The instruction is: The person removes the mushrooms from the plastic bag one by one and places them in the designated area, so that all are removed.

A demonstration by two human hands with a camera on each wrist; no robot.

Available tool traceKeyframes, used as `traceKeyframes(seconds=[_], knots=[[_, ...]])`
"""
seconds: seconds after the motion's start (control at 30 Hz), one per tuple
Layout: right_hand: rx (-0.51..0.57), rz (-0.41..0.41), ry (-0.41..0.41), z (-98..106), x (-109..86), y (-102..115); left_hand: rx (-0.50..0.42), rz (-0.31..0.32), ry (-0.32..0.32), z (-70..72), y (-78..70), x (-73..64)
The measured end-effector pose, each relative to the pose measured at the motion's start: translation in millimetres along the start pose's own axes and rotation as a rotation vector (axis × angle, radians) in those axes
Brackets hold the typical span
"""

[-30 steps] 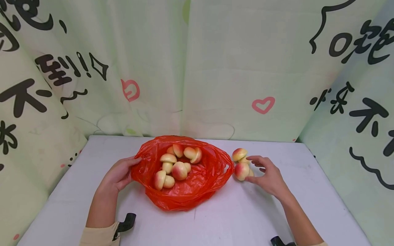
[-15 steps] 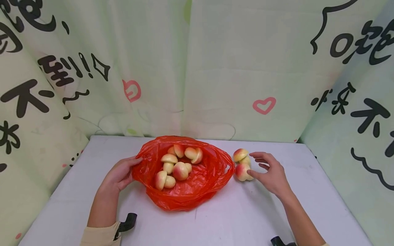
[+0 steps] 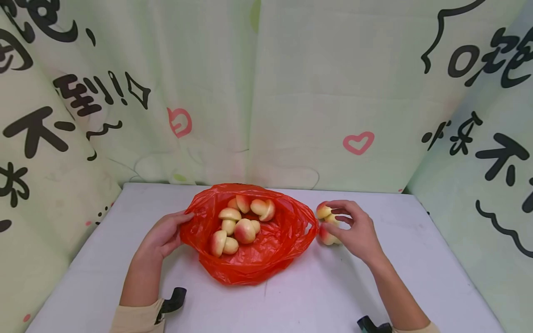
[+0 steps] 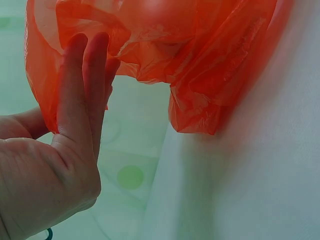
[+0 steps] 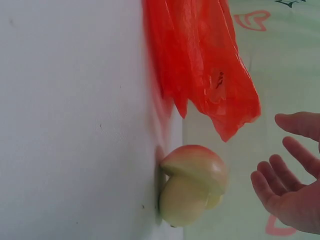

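The left hand (image 3: pixel 168 233) grips the left edge of the red plastic bag (image 3: pixel 270 252) between thumb and fingers; the right hand (image 3: pixel 354 233) holds nothing, its thumb and fingertips parted just beside and above two mushroom-shaped pieces. For a secure pick, select one piece only, lower the thumb and fingers to opposite sides of its cap, and apply light, even pressure; the caps look smooth and are likely to roll if pressed off-centre. Hold the bag edge steady and outward, as the thin film may sag inward. Pose: the left forearm enters from the lower left with the wrist bent toward the bag; the right forearm reaches in from the lower right, palm facing the bag. The far piece (image 3: pixel 322 211) and near piece (image 3: pixel 327 238) lie at the bag's right side; five pieces (image 3: pixel 244 231) lie inside it, all on the white desk (image 3: pixel 291 300)
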State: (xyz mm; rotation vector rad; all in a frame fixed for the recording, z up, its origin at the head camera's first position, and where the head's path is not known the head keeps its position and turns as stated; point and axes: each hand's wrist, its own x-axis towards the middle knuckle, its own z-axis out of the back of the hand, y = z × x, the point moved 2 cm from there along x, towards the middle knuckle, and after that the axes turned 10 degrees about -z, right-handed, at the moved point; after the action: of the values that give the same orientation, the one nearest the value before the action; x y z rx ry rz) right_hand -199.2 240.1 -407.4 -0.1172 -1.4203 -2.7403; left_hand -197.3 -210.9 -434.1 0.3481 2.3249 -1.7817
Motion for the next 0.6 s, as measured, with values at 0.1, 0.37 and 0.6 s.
traceKeyframes(seconds=[0.1,0.37,0.6], knots=[[-0.002,-0.001,0.015,-4,1.1,3,-0.005,-0.004,0.000,0.5,-0.3,-0.5],[0.039,0.024,0.037,-9,1.0,16,0.001,-0.008,-0.001,0.5,-0.4,0.0],[0.092,0.044,0.093,-19,0.7,34,0.008,-0.009,0.002,-0.8,-1.0,-1.1]])
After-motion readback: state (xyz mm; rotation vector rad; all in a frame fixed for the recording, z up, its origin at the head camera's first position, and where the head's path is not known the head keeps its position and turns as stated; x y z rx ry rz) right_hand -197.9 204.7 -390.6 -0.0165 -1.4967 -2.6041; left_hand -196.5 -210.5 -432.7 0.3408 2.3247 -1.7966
